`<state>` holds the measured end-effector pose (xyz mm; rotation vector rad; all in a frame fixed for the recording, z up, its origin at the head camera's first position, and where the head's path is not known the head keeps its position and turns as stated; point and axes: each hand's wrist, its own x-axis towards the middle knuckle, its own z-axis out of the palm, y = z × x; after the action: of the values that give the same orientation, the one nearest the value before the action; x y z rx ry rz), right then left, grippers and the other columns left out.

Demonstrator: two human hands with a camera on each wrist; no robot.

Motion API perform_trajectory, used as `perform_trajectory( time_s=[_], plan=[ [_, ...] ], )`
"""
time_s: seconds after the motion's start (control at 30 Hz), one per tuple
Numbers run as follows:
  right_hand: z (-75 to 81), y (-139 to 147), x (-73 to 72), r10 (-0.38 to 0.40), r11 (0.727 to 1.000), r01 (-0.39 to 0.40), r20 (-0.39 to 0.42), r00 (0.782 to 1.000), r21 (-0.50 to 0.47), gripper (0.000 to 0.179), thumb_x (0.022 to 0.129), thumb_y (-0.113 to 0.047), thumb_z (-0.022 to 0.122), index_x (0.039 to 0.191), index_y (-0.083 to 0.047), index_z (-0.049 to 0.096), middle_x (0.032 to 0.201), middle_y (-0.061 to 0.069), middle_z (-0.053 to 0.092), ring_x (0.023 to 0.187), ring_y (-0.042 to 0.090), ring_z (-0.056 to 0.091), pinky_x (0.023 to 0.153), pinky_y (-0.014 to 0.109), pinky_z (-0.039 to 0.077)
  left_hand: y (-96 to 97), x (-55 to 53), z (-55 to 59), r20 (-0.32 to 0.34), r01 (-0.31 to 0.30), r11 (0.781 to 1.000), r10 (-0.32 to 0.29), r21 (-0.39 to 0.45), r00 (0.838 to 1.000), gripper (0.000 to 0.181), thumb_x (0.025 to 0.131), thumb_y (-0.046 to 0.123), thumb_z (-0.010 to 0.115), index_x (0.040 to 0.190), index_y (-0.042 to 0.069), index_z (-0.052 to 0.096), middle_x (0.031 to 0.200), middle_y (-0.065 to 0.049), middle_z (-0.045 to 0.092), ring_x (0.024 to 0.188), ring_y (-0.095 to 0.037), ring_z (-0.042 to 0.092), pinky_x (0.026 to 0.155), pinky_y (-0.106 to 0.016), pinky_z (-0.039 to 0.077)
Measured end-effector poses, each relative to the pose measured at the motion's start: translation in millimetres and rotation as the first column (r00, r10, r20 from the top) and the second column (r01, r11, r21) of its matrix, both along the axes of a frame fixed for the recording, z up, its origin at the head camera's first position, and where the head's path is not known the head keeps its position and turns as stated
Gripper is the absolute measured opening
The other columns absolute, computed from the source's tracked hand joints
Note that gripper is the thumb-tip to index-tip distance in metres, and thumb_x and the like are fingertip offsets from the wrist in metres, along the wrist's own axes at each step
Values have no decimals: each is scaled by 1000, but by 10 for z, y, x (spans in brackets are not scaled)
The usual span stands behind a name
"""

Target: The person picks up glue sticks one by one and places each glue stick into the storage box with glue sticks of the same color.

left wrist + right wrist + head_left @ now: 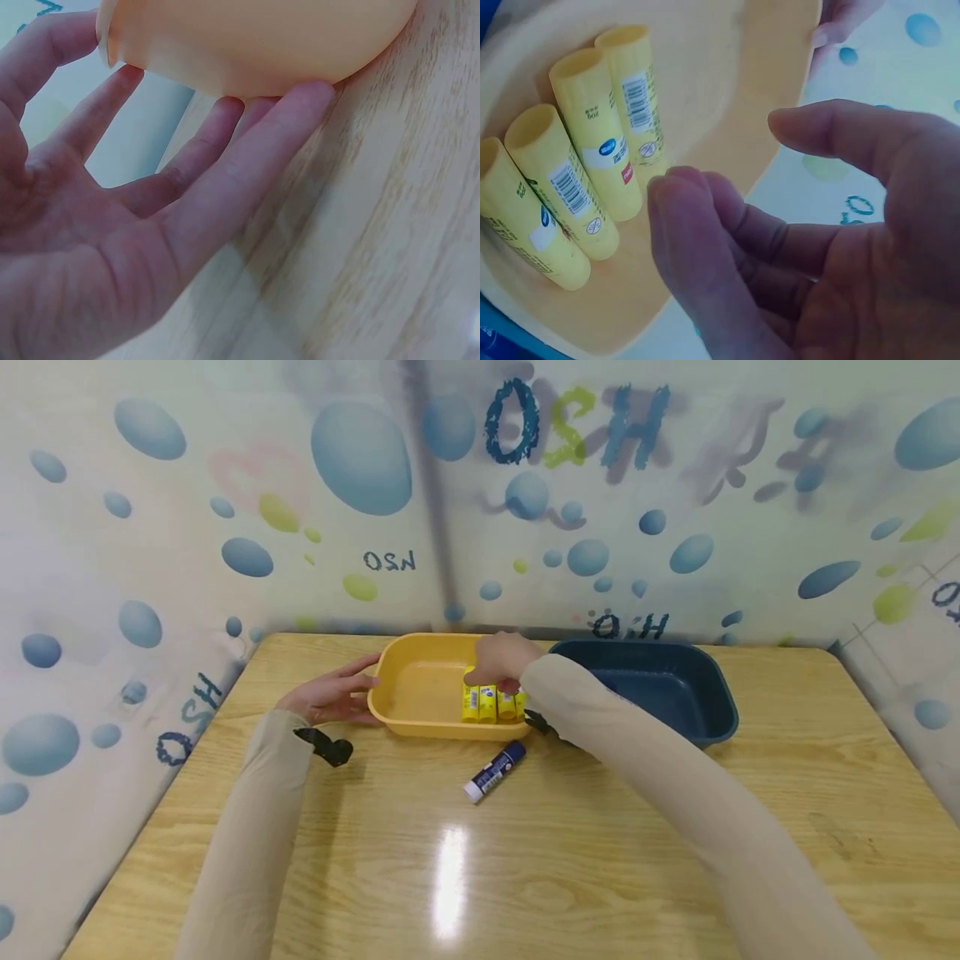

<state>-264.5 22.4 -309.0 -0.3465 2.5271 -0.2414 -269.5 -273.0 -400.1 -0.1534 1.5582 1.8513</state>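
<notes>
Several yellow glue sticks lie side by side at the right end of a yellow plastic tray. Just over them is my right hand; the right wrist view shows its fingers loosely bent, thumb apart, nothing between them. My left hand touches the tray's left end from outside, its fingers spread along the wall and rim. In front of the tray, on the table, lies a dark blue glue stick with a white end.
A dark blue tray stands right of the yellow one, partly hidden by my right sleeve. Both sit on a wooden table near its back edge. Behind it rises a patterned wall covering.
</notes>
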Motion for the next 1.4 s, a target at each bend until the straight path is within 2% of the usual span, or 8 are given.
perform_trajectory(
  time_s=[0.17, 0.37, 0.5, 0.7, 0.9, 1.07, 1.27, 1.4],
  plan=[
    [14, 74, 145, 40, 999, -41, -28, 999, -20, 33, 94, -39, 61, 104, -7, 62, 73, 3, 51, 58, 16, 51, 49, 21, 40, 1, 9, 3, 9, -1, 1000, 1, 9, 1000, 66, 103, 9, 44, 156, 29, 10, 153, -17, 15, 119, -38, 46, 98, -58, 40],
    [57, 138, 307, 90, 995, -93, -74, 993, -35, 34, 93, -39, 62, 104, -7, 60, 77, 5, 54, 55, 15, 50, 48, 21, 38, -25, 18, -4, 4, -10, 1000, 10, 12, 1000, 66, 103, 9, 43, 157, 28, 9, 152, -18, 16, 117, -36, 48, 93, -55, 46],
    [78, 157, 399, 164, 985, -168, -109, 980, -34, 31, 94, -37, 60, 96, -6, 64, 73, 3, 55, 55, 13, 48, 50, 22, 37, -29, 18, -6, -4, -3, 1000, 4, 14, 1000, 66, 103, 9, 43, 157, 28, 9, 152, -18, 16, 114, -35, 51, 93, -54, 46],
    [76, 177, 554, 243, 966, -253, -138, 960, -62, 27, 92, -35, 65, 88, -9, 63, 72, 2, 54, 65, 16, 50, 58, 25, 37, -34, 32, 0, -8, -3, 1000, 3, 13, 1000, 66, 104, 8, 43, 157, 29, 9, 152, -18, 16, 114, -35, 52, 96, -55, 43],
    [61, 203, 715, 349, 920, -371, -166, 922, -127, 21, 88, -25, 72, 82, -12, 57, 73, 0, 53, 73, 17, 51, 65, 26, 39, -33, 35, 2, -11, 4, 1000, -4, 17, 1000, 66, 104, 8, 42, 157, 28, 8, 153, -19, 14, 114, -35, 52, 96, -56, 42],
    [1, 186, 834, 438, 875, -460, -159, 885, -152, 19, 85, -18, 75, 85, -14, 56, 75, -2, 53, 76, 16, 50, 68, 26, 40, -45, 23, -14, -11, 5, 1000, -4, 22, 1000, 67, 103, 8, 43, 157, 28, 8, 152, -19, 14, 112, -34, 53, 96, -58, 42],
    [-95, 181, 898, 495, 844, -504, -96, 864, -185, 25, 82, -18, 79, 88, -16, 55, 79, -3, 53, 79, 15, 49, 70, 25, 41, -29, 20, -23, -16, 4, 1000, -4, 20, 1000, 66, 104, 8, 42, 157, 27, 9, 151, -18, 16, 110, -34, 54, 95, -57, 43],
    [-215, 179, 903, 530, 824, -541, -105, 841, -170, 22, 83, -17, 79, 91, -13, 59, 79, -4, 54, 78, 14, 49, 69, 23, 42, -15, 11, -35, -17, 2, 1000, -2, 22, 1000, 66, 103, 9, 43, 157, 27, 9, 152, -16, 16, 109, -34, 54, 94, -57, 44]
  ],
)
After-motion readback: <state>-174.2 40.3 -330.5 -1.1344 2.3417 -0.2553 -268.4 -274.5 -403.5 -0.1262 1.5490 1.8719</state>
